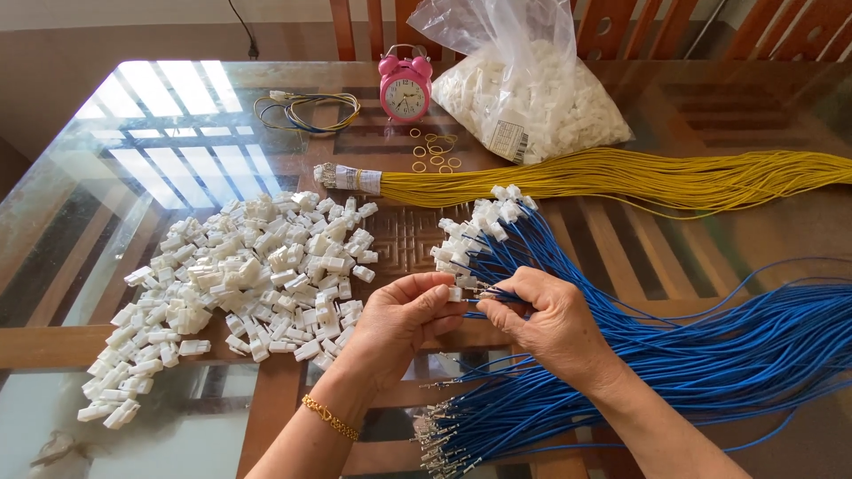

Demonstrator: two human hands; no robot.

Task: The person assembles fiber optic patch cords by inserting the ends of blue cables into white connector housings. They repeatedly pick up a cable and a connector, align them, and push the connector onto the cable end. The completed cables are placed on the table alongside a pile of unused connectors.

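Observation:
My left hand (401,321) pinches a small white plastic connector (455,293) between thumb and fingers. My right hand (543,321) grips a blue wire (484,300) by its metal tip, right against the connector. A big bundle of blue wires (710,355) spreads to the right, some with white connectors fitted (484,226), others with bare metal tips (439,443) near the front edge. A heap of loose white connectors (248,284) lies to the left of my hands.
A bound bundle of yellow wires (621,177) lies across the glass table (106,177). Behind it stand a pink alarm clock (406,87), a clear bag of white connectors (532,98), several rubber bands (433,149) and a small coil of wires (306,111).

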